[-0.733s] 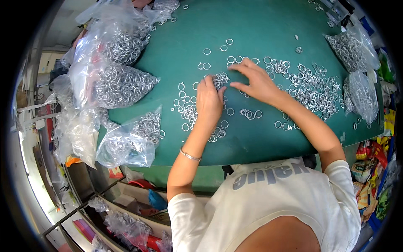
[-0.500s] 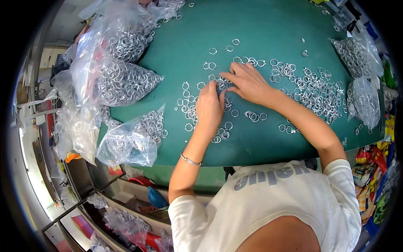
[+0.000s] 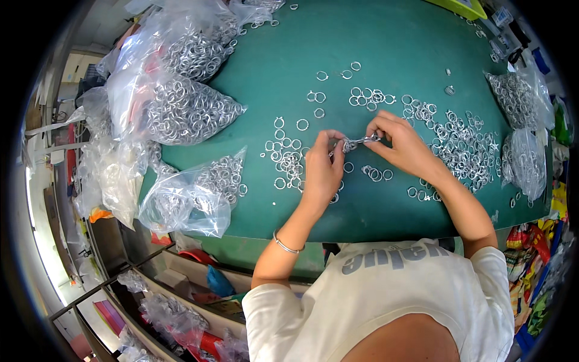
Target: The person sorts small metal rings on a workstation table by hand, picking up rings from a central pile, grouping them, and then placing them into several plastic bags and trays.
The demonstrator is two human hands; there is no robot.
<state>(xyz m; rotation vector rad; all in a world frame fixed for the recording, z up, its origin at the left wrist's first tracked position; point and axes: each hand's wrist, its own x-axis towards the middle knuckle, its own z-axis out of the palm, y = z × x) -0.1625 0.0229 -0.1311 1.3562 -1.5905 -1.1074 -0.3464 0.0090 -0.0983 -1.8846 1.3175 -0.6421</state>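
Observation:
Several silver metal rings (image 3: 350,145) are bunched at the fingertips of my left hand (image 3: 324,172), which is closed on them. Across from it my right hand (image 3: 403,146) pinches more rings (image 3: 370,139) between thumb and fingers. The held rings form a short row from one hand to the other, above the green tabletop (image 3: 362,211). Beside my left hand lies a loose cluster of rings (image 3: 289,160). A larger heap of rings (image 3: 464,145) spreads to the right of my right hand, and a small group (image 3: 377,174) lies between my forearms.
Clear plastic bags full of rings (image 3: 187,114) crowd the left side, with a partly filled bag (image 3: 193,199) nearer me. Two more bags (image 3: 523,160) stand at the right edge. A yellow-green tray (image 3: 461,7) shows at the far edge. Drawers (image 3: 181,301) are below left.
My hands have drawn apart and come slightly nearer to me, lifting rings between them. The right hand has moved right. The whole view has shifted a little, and the tray now shows.

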